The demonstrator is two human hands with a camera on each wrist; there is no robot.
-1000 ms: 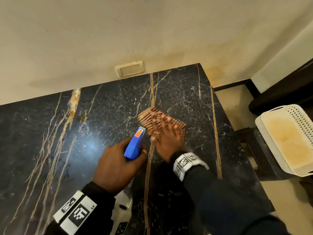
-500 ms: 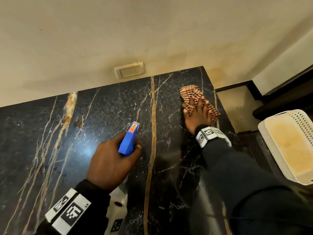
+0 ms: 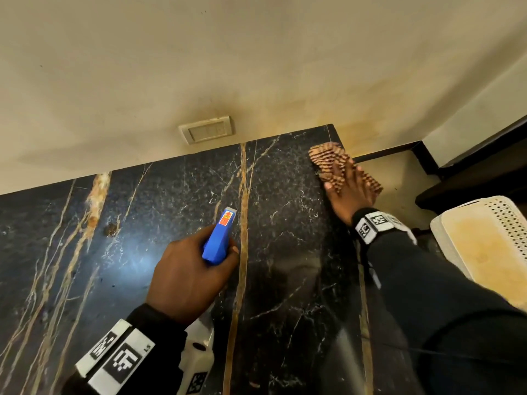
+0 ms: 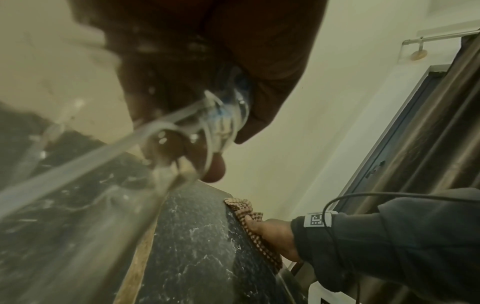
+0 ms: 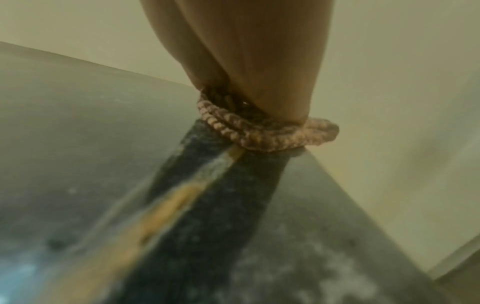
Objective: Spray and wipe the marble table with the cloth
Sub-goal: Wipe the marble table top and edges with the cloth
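**Operator:** Where is the cloth (image 3: 336, 163) sitting, and what is each grip doing?

**Technician:** The cloth is lying at the far right corner of the marble desk (image 3: 285, 280), partly overhanging the right edge. The right hand (image 3: 349, 196) is pressing it flat with fingers extended, not curled round it. The left hand (image 3: 185, 275) is wrapping its fingers round the spray bottle (image 3: 221, 236), holding it above the middle of the desk with the nozzle pointing away from the body.

**Operator:** How should the wipe at this corner be carried out?

**Technician:** In my judgement, the palm should be bearing down evenly so the whole cloth is dragging, not just the fingertip end. The overhanging part is likely to fold under or slip off (the wrist view is showing its edge already rolled), so the stroke should be turning back inward before more fabric leaves the edge.

**Operator:** And the bottle?

**Technician:** It is staying clear of the wiping path; the left side of the desk, with its brownish streaks, probably needs spraying next.
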